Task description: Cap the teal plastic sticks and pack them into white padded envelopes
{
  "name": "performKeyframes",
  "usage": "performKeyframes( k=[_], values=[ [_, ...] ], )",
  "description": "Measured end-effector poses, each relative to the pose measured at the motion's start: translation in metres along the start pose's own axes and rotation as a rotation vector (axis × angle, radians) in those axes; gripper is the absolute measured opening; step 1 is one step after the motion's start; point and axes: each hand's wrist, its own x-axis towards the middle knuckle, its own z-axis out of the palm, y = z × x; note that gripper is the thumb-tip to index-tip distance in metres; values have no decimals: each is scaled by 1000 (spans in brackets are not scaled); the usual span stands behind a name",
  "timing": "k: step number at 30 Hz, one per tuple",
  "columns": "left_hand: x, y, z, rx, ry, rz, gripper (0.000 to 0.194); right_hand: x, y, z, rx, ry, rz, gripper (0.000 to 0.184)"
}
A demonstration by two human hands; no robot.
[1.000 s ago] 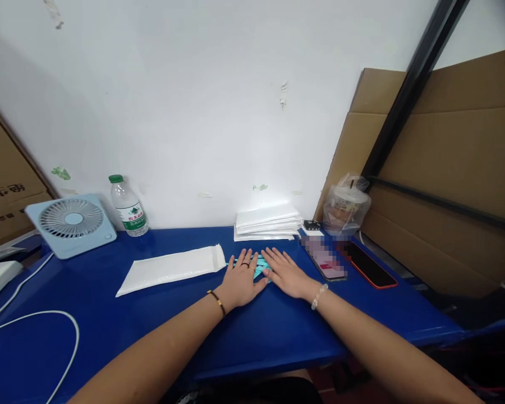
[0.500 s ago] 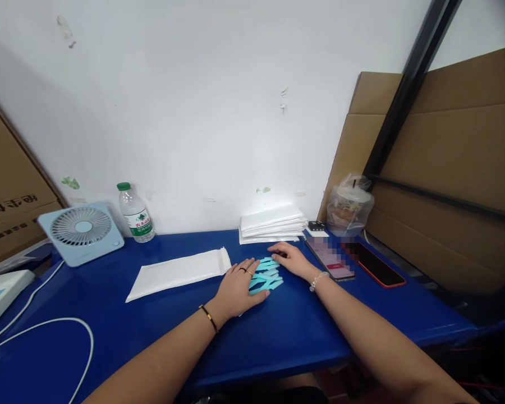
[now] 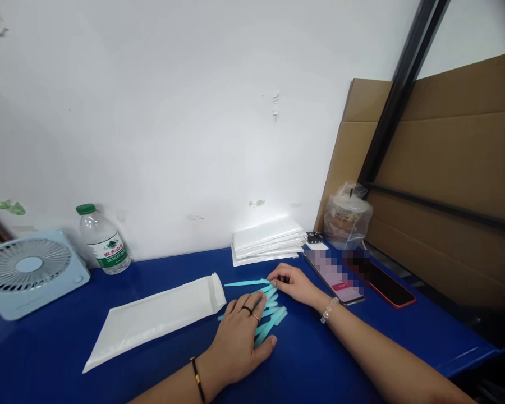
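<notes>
Slim turquoise plastic sticks, shaped like eyebrow razors (image 3: pixel 273 325), lie in a loose, crossed pile on the blue table. My left hand (image 3: pixel 239 331) rests over the pile's left part with its fingers stretched out and thumb apart, hiding some of the sticks. At the far side, my right hand (image 3: pixel 292 283) pinches the right end of one turquoise stick (image 3: pixel 246 283), which points left beyond my left fingertips. A white padded envelope (image 3: pixel 160 308) lies flat to the left of my left hand, its flap end towards the sticks.
A stack of white envelopes (image 3: pixel 267 241) stands against the wall. Right of my right hand are a phone (image 3: pixel 330 275), a red-edged phone (image 3: pixel 389 286) and a bagged cup (image 3: pixel 347 219). To the left stand a water bottle (image 3: pixel 105 241) and a blue fan (image 3: pixel 33 275).
My right fingers have closed on one stick, which now lies apart at the pile's far edge. My left hand stays over the pile. The view has shifted right and closer.
</notes>
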Motion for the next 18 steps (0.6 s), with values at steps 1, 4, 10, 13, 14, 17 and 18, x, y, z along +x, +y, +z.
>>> performKeyframes(
  k=[1, 4, 10, 13, 14, 17, 18],
  values=[
    [0, -1, 0, -3, 10, -16, 70, 0, -1, 0, 2, 1, 2, 20],
    [-2, -5, -1, 3, 28, -30, 69, -1, -5, -2, 16, 4, 23, 22],
    [-1, -8, -4, -38, -92, 87, 63, 3, -6, 4, 1, 29, 56, 22],
    [0, -5, -4, -57, -135, 125, 65, 11, 0, 6, -30, 11, 78, 15],
    [0, -4, -4, -60, -146, 138, 66, 13, 2, 5, -27, -19, 77, 12],
    [2, -2, -9, -57, -95, 136, 61, 18, 6, 2, 7, -109, 57, 9],
    [5, -2, -12, -51, -42, 104, 58, 18, 6, 0, 15, -120, 51, 9]
  ],
)
